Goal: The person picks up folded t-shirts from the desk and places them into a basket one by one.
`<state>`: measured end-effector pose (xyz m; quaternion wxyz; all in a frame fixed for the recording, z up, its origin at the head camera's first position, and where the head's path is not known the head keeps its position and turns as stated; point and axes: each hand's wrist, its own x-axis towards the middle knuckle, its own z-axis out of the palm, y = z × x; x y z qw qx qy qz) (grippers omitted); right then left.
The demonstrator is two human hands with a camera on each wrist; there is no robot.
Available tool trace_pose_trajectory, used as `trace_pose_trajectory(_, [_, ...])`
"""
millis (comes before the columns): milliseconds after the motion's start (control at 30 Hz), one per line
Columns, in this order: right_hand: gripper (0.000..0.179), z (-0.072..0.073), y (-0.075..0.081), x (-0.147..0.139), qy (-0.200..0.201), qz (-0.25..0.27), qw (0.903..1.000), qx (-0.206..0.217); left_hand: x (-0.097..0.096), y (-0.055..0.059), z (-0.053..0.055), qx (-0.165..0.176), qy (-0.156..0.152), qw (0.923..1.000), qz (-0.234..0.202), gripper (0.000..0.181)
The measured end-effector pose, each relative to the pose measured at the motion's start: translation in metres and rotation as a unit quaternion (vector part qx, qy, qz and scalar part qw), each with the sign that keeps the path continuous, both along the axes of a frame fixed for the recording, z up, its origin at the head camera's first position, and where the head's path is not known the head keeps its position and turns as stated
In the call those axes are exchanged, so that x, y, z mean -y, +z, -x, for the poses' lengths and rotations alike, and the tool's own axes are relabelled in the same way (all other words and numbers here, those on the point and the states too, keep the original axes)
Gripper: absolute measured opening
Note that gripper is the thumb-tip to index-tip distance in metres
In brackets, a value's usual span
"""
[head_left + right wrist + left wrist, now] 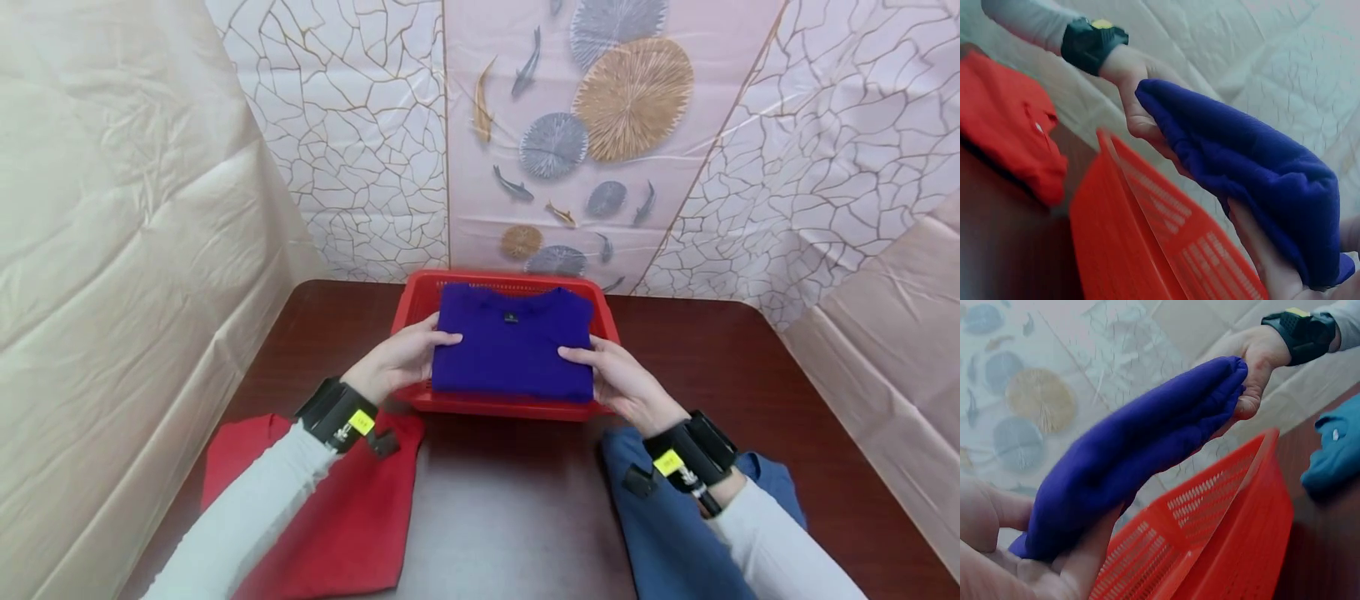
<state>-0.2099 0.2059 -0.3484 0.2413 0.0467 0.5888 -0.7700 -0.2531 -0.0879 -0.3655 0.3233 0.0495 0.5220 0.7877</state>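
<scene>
A folded purple-blue shirt point(513, 350) with a small dark neck label is held level by both hands over a red plastic basket point(510, 408). My left hand point(405, 354) grips its left edge, thumb on top and fingers underneath. On the opposite edge, my right hand point(622, 379) holds it the same way. Both wrist views show the folded layers of the shirt point(1122, 444) between the hands, above the rim of the basket point(1129, 206). Most of the basket's inside is hidden under the shirt in the head view.
On the dark brown table point(510, 508), a red garment point(337, 508) lies at the left under my left forearm. A blue garment point(667, 533) lies at the right, partly beneath my right wrist. Patterned cloth point(360, 150) hangs behind the basket, and plain cloth point(112, 250) lines the left side.
</scene>
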Motion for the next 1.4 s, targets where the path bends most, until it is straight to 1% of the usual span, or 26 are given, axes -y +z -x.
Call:
trace_pose_trajectory(67, [0.064,0.014,-0.006,0.002,-0.003,-0.014,0.9999,0.0,-0.003,-0.004,0.011,0.006,0.018,0.9995,0.025,0.058])
trace_pose_trajectory(167, [0.063,0.032,-0.017,0.003,0.0,-0.037,0.9993,-0.003,-0.006,-0.012,0.024,0.014,0.038,0.9977,0.055,0.059])
trace_pose_trajectory(267, [0.061,0.045,-0.029,0.004,-0.006,-0.066,0.9978,0.001,-0.01,-0.022,0.033,0.029,0.049,0.996,0.069,0.06])
trace_pose_trajectory(333, [0.061,0.051,-0.036,0.004,-0.003,-0.084,0.9965,0.001,-0.013,-0.027,0.037,0.037,0.051,0.9953,0.074,0.062])
trace_pose_trajectory(467, [0.068,0.058,-0.046,0.003,-0.005,-0.109,0.994,0.005,-0.017,-0.034,0.041,0.043,0.056,0.9933,0.092,0.065])
trace_pose_trajectory(633, [0.081,0.06,-0.054,0.003,-0.009,-0.132,0.9912,0.013,-0.017,-0.038,0.041,0.06,0.061,0.9895,0.117,0.069])
trace_pose_trajectory(767, [0.082,0.058,-0.056,0.002,-0.002,-0.16,0.9871,0.013,-0.015,-0.041,0.043,0.065,0.049,0.9891,0.123,0.068])
trace_pose_trajectory(833, [0.08,0.057,-0.057,0.001,0.005,-0.184,0.9829,0.003,-0.014,-0.041,0.043,0.054,0.048,0.9873,0.141,0.066])
trace_pose_trajectory(900, [0.075,0.055,-0.055,-0.001,0.017,-0.219,0.9751,-0.026,-0.011,-0.039,0.041,0.036,0.051,0.9836,0.169,0.063])
trace_pose_trajectory(933, [0.072,0.054,-0.054,-0.002,0.028,-0.249,0.9667,-0.051,-0.01,-0.037,0.039,0.019,0.054,0.9798,0.192,0.063])
trace_pose_trajectory(967, [0.068,0.053,-0.053,-0.003,0.042,-0.283,0.9545,-0.083,-0.01,-0.036,0.038,-0.005,0.055,0.9742,0.219,0.063])
trace_pose_trajectory(1000, [0.064,0.052,-0.053,-0.004,0.062,-0.323,0.9362,-0.123,-0.009,-0.035,0.035,-0.037,0.053,0.9656,0.252,0.062])
trace_pose_trajectory(1033, [0.059,0.051,-0.052,-0.006,0.085,-0.361,0.9141,-0.163,-0.01,-0.034,0.033,-0.083,0.04,0.9538,0.286,0.061])
trace_pose_trajectory(1067, [0.055,0.051,-0.052,-0.007,0.115,-0.4,0.8854,-0.207,-0.01,-0.033,0.031,-0.136,0.019,0.9368,0.322,0.059])
trace_pose_trajectory(1100, [0.051,0.051,-0.052,-0.007,0.149,-0.436,0.8519,-0.25,-0.012,-0.033,0.029,-0.193,-0.01,0.9125,0.36,0.056])
trace_pose_trajectory(1133, [0.048,0.052,-0.053,-0.007,0.187,-0.467,0.8143,-0.29,-0.013,-0.033,0.028,-0.251,-0.043,0.8799,0.401,0.053])
trace_pose_trajectory(1167, [0.045,0.052,-0.054,-0.007,0.224,-0.488,0.7804,-0.321,-0.015,-0.033,0.026,-0.298,-0.08,0.8472,0.432,0.048])
trace_pose_trajectory(1200, [0.044,0.052,-0.056,-0.007,0.259,-0.502,0.7507,-0.343,-0.018,-0.033,0.024,-0.336,-0.117,0.8142,0.459,0.044])
trace_pose_trajectory(1233, [0.043,0.053,-0.057,-0.006,0.289,-0.512,0.7265,-0.355,-0.019,-0.033,0.023,-0.363,-0.154,0.7852,0.477,0.04])
trace_pose_trajectory(1267, [0.042,0.054,-0.058,-0.006,0.315,-0.521,0.7061,-0.361,-0.021,-0.034,0.022,-0.376,-0.193,0.7611,0.492,0.038])
trace_pose_trajectory(1300, [0.042,0.054,-0.059,-0.005,0.336,-0.527,0.6947,-0.356,-0.023,-0.034,0.021,-0.38,-0.225,0.7425,0.504,0.037])
trace_pose_trajectory(1333, [0.042,0.055,-0.06,-0.004,0.35,-0.532,0.6876,-0.348,-0.023,-0.035,0.02,-0.376,-0.25,0.7303,0.512,0.036])
trace_pose_trajectory(1367, [0.042,0.055,-0.06,-0.004,0.358,-0.535,0.6879,-0.335,-0.024,-0.036,0.02,-0.37,-0.267,0.7239,0.517,0.036])
trace_pose_trajectory(1400, [0.041,0.055,-0.06,-0.003,0.36,-0.537,0.6897,-0.326,-0.024,-0.036,0.02,-0.368,-0.276,0.7194,0.521,0.035])
